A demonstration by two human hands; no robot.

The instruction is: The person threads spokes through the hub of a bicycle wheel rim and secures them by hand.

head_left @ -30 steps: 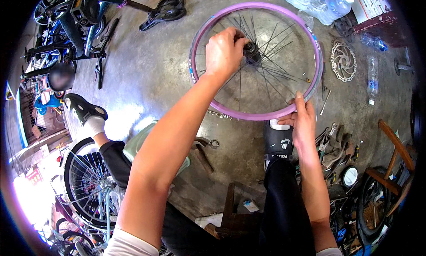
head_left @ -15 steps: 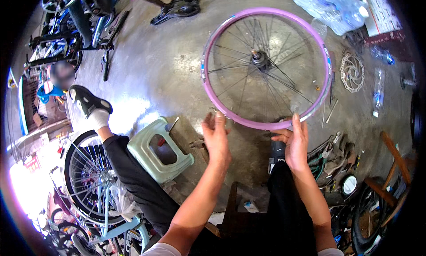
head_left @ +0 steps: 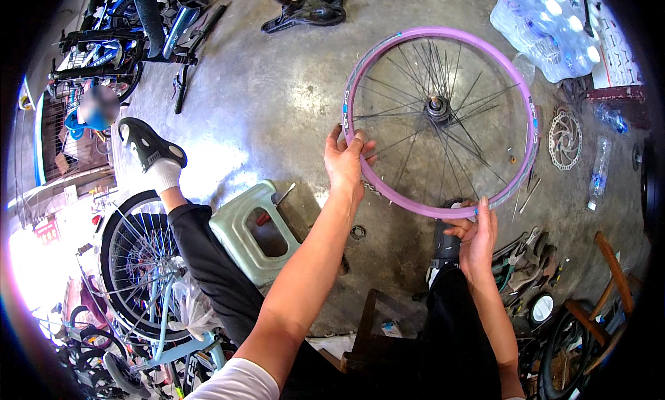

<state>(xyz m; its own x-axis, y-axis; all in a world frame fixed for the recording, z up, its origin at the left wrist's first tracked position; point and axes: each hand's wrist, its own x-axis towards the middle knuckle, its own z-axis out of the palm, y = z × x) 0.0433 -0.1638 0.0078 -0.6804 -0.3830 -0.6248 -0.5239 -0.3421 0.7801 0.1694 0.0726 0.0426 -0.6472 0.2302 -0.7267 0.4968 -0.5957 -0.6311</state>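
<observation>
A purple bicycle rim is tilted up in front of me, with a dark hub inside it and black spokes fanning out unevenly from that hub. My left hand is closed round the rim's left side, thumb on the inner side. At the lower right of the rim, my right hand pinches it between thumb and fingers. Below it is my right shoe. Whether the spokes are fixed to the rim is too fine to tell.
A pale green stool stands left of my arm. On the right lie a brake disc, a plastic bottle and tools. A bike saddle lies at the back; a light blue bicycle is at lower left.
My left hand has moved up and taken hold of the rim's left side. The view has shifted, so the rim appears further right. My right hand stays on the rim.
</observation>
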